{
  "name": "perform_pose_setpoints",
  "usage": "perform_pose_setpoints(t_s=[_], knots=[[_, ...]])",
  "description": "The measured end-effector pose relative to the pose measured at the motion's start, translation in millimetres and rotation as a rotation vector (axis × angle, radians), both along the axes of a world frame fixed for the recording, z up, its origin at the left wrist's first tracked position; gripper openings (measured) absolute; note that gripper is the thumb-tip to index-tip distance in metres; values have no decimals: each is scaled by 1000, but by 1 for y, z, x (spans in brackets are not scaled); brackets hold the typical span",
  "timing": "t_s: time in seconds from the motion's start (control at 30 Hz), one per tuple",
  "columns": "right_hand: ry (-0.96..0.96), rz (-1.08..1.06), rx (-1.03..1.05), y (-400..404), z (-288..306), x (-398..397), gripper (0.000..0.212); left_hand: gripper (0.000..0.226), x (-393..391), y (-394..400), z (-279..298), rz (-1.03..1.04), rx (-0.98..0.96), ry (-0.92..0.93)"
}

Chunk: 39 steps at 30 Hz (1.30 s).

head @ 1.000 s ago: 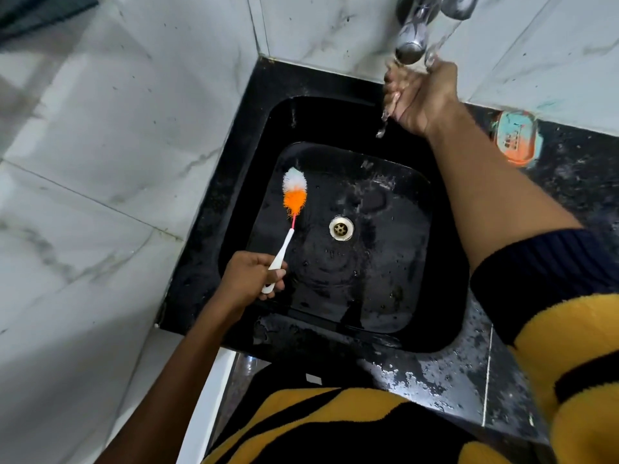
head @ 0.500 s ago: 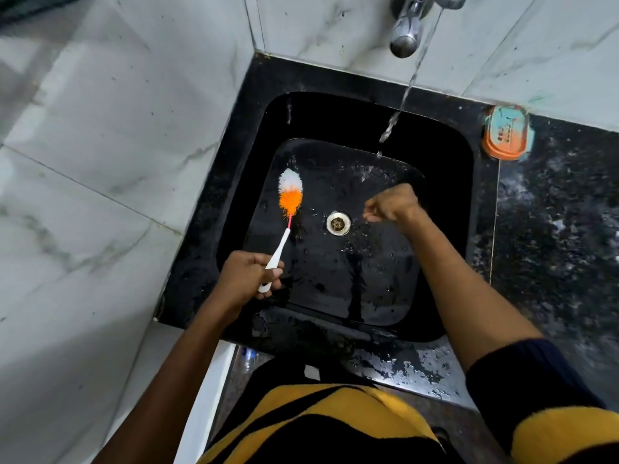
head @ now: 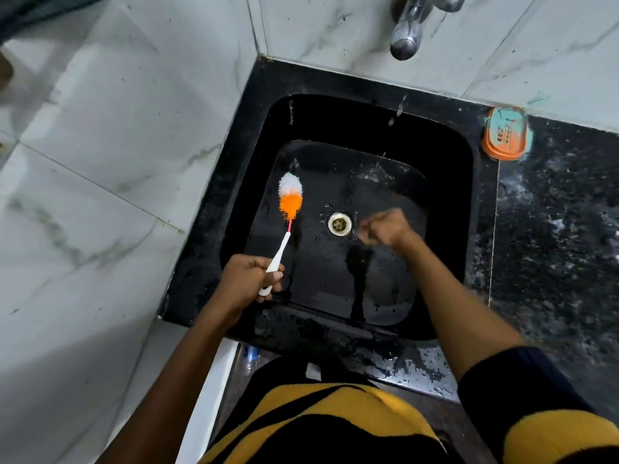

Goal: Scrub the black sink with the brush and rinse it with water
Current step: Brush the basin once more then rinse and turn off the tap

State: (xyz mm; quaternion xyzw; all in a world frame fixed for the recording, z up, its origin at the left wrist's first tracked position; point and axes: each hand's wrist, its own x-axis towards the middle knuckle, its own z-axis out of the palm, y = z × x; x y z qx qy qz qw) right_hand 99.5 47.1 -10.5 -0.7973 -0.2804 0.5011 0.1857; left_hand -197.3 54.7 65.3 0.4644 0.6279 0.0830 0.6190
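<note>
The black sink [head: 445, 202] is glistening wet; your left hand [head: 246, 283] is clenching the brush [head: 290, 199] handle, while your right hand [head: 385, 229], blurred, is hovering beside the drain [head: 340, 223], grip unclear.

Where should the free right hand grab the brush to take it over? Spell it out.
Grip the bare white handle of the brush just above the left hand, coming from the drain side with the right hand. The thin pink neck and bristles are poor holds.

Right hand [head: 385, 229] is motion-blurred; tap [head: 410, 28] is cut off at the top edge.
</note>
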Motion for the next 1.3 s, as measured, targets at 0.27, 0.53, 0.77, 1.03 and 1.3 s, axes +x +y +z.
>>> perform_pose_setpoints(t_s=[0.27,0.53,0.77,1.03,1.3], knots=[[-12,-192,69,-9,3,-14,25,8,1,-2,-3,-13,-7,-5],[658,-516,323,-3,41,-8,20,7,10,-6,-5,-29,-11,-19],[172,-67,-42,-45,7,-67,23,7,24,-17,-10,-84,-12,-3],[247,-145,125,-77,33,-90,30,13,69,-59,-28,-340,143,-40],[-112,-237,197,-128,47,-12,34,12,111,-75,-38,-539,273,-29]])
